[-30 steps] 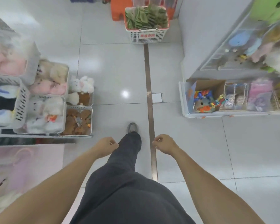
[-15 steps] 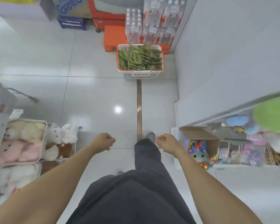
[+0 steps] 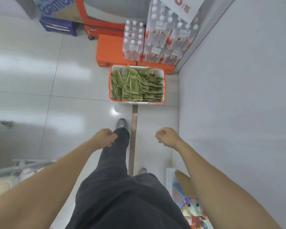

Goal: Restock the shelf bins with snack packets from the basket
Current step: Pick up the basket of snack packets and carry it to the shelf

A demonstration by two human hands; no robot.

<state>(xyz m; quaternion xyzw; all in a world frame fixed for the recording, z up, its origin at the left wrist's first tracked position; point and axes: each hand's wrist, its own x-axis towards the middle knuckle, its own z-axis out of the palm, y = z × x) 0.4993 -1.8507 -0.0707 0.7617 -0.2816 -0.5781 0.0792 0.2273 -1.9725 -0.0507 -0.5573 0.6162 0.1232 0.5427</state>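
one basket (image 3: 136,101), two hands (image 3: 105,138), two orange crates (image 3: 109,50)

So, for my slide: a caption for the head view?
Empty, curled left hand and right hand approaching a floor basket full of green snack packets.

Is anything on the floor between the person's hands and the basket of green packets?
Nothing visible: only bare tile floor separates the left hand and right hand from the white orange-rimmed basket of green snack packets.
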